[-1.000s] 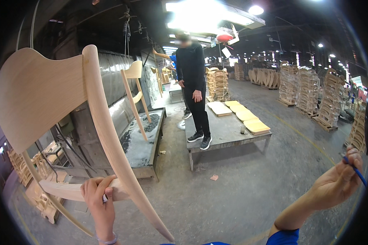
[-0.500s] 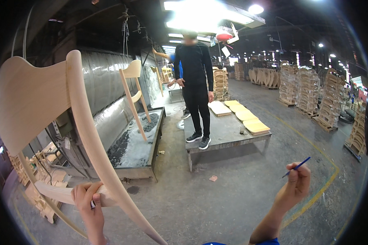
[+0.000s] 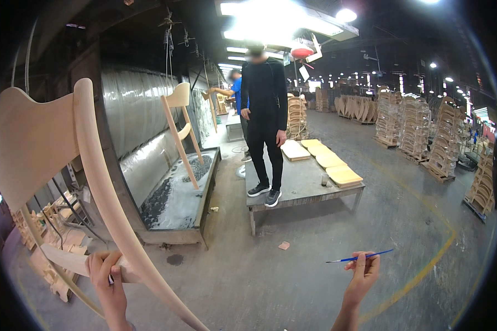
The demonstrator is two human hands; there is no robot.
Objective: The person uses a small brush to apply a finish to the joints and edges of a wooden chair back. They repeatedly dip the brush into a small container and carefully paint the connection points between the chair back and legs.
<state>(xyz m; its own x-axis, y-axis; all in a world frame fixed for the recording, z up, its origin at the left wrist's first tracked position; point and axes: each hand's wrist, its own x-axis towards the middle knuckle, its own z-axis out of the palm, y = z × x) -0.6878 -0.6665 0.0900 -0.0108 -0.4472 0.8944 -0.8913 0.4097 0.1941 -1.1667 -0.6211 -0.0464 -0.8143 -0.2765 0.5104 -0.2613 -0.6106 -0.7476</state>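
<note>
A pale wooden chair frame [image 3: 109, 165] hangs at the left, with a wide curved top rail and long rounded legs. My left hand [image 3: 106, 274] is closed around its lower crossbar [image 3: 66, 259], close to the joint with the nearer leg. A small dark and white spot shows by the fingers; I cannot make out what it is. At the lower right, my right hand [image 3: 363, 271] pinches a thin blue paintbrush [image 3: 376, 254] near its middle. The brush lies almost level, its dark tip pointing left toward the chair frame but well apart from it.
Another chair frame [image 3: 181, 132] hangs over a metal trough [image 3: 201, 220]. A person in black [image 3: 264, 105] stands on a low table [image 3: 292, 193] beside yellowish seat panels [image 3: 330, 159]; a person in blue [image 3: 237, 88] is behind. Stacked wooden parts [image 3: 416, 127] line the right.
My right hand has moved left and slightly down, and the brush has swung from steeply slanted to nearly level. My left hand keeps its grip; the chair frame sits slightly lower and further left in view.
</note>
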